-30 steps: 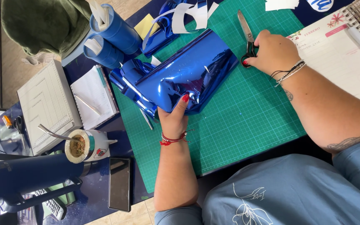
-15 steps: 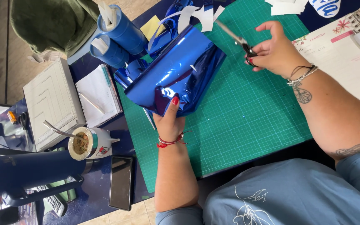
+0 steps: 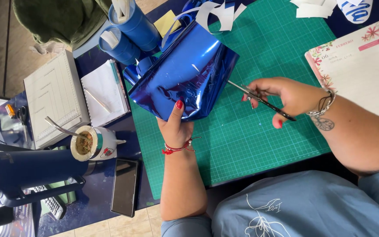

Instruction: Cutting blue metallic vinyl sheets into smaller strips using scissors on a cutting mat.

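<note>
A folded sheet of shiny blue foil (image 3: 189,72) lies over the green cutting mat (image 3: 259,131). My left hand (image 3: 175,125) grips its near edge, thumb on top. My right hand (image 3: 281,94) holds a pair of scissors (image 3: 255,94) with the blades open and their tips at the foil's right edge. White paper strips (image 3: 218,13) curl above the foil.
Two blue rolls (image 3: 130,33) stand at the mat's upper left. A notepad (image 3: 104,92) and a white board (image 3: 53,96) lie left of the mat. A cup with a metal straw (image 3: 88,142), a dark phone (image 3: 124,186) and a blue flask (image 3: 27,169) sit lower left. An open planner (image 3: 360,66) lies right.
My right hand picked the scissors up from the mat's top and brought them down to the foil's right edge. My left hand turned and raised the foil.
</note>
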